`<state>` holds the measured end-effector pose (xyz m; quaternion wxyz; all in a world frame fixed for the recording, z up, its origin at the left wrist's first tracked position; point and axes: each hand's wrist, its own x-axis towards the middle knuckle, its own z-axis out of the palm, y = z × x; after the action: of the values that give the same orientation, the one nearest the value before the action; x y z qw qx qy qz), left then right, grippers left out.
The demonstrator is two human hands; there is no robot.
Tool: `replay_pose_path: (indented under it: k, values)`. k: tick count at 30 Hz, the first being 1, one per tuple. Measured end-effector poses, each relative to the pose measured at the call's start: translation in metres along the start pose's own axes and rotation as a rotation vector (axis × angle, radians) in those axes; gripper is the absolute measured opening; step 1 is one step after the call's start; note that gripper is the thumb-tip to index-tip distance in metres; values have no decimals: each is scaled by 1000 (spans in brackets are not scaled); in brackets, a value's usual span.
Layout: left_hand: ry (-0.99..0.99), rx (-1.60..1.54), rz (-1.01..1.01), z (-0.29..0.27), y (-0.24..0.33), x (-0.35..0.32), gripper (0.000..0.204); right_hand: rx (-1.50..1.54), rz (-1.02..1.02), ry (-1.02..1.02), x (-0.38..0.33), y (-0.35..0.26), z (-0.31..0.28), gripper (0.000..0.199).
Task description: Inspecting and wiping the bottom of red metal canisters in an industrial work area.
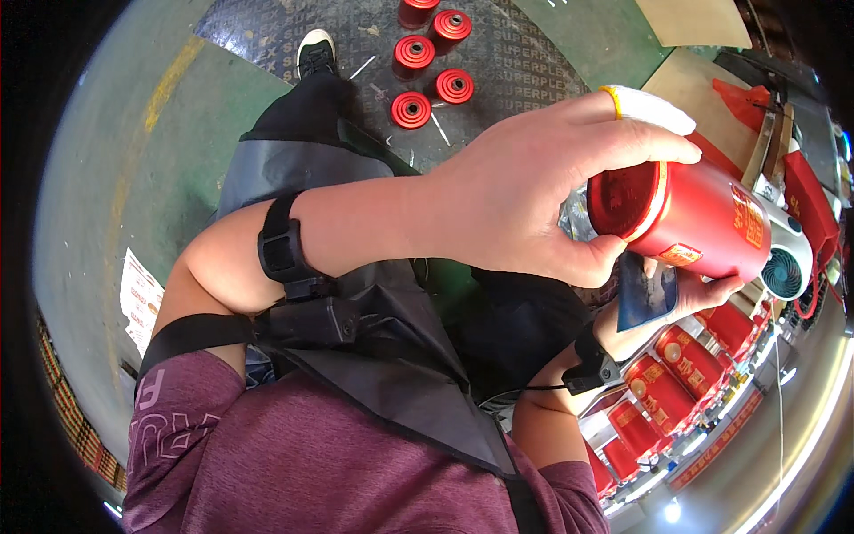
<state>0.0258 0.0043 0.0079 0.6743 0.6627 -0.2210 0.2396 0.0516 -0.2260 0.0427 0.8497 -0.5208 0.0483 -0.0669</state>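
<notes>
A red cylindrical canister (698,218) with gold printed patches lies tilted on its side between my hands, at the right. My left hand (525,191) grips its near end, thumb below and fingers over the top; one fingertip wears a white cover with a yellow rim. Beneath the canister, my right hand (698,298) supports it from the far side, and most of its fingers are hidden behind it. A flat dark blue piece (648,294) sits against my right hand under the canister; whether the fingers hold it cannot be told.
Several red canisters (414,55) stand on a dark printed mat (356,36) ahead. A small fan (787,267) is just beyond the held canister. Rows of red packages (658,392) fill the right side. Printed paper (140,298) lies at the left, and red plastic (743,100) at far right.
</notes>
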Motion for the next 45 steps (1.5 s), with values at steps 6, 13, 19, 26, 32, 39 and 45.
replay_pose_path:
  k: [6, 13, 19, 26, 32, 39, 45]
  values:
    - [70, -228, -131, 8, -5, -6, 72, 25, 3, -26, 4, -4, -8, 90]
    - [92, -623, -493, 6, 8, -6, 74, 103, 73, -50, 0, -3, -7, 89]
    - [66, -668, -557, 3, 8, -3, 71, 221, 153, -181, 1, -3, -17, 89]
    - [54, -736, -502, 5, 3, -6, 67, -158, -105, 20, -24, 10, 16, 95]
    - [50, -777, -554, 3, 5, -2, 63, -307, -186, 104, -31, 12, 32, 100]
    - [40, -813, -524, 4, 5, -3, 62, -354, -237, 142, -34, 13, 40, 100]
    - [27, -774, -483, 6, 1, -4, 64, -249, -166, 117, -28, 10, 29, 100]
